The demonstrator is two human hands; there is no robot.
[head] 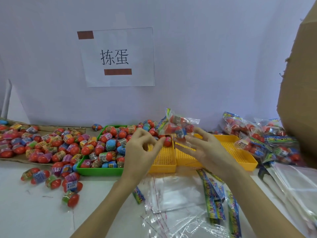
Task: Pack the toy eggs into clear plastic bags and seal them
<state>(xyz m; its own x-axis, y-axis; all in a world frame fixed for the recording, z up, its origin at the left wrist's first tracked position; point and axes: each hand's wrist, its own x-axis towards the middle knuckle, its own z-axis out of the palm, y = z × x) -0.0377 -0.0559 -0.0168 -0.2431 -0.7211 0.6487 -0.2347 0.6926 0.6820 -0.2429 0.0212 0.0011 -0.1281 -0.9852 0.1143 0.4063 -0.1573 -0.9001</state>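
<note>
We held the filled bag (178, 127) up over the yellow trays (236, 152) — our right hand (202, 148) pinched its mouth, fingers splayed — while our left hand (142, 146) pinched a toy egg (168, 141), apparently to slip in.

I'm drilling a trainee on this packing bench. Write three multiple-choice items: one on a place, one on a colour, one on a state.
1. Where is the green tray relative to the yellow trays?
A. To their left
B. To their right
C. Stacked on them

2. What colour are the tape strips on the wall sign?
A. Blue
B. Brown
C. Green

3. What is the state of the bag held above the yellow trays?
A. Empty and flat
B. Filled with eggs
C. Lying on the table

Answers:
1 A: the green tray sits left of both yellow ones.
2 B: both strips are brown.
3 B: red eggs show through the bag, raised between the left hand and right hand.
</note>
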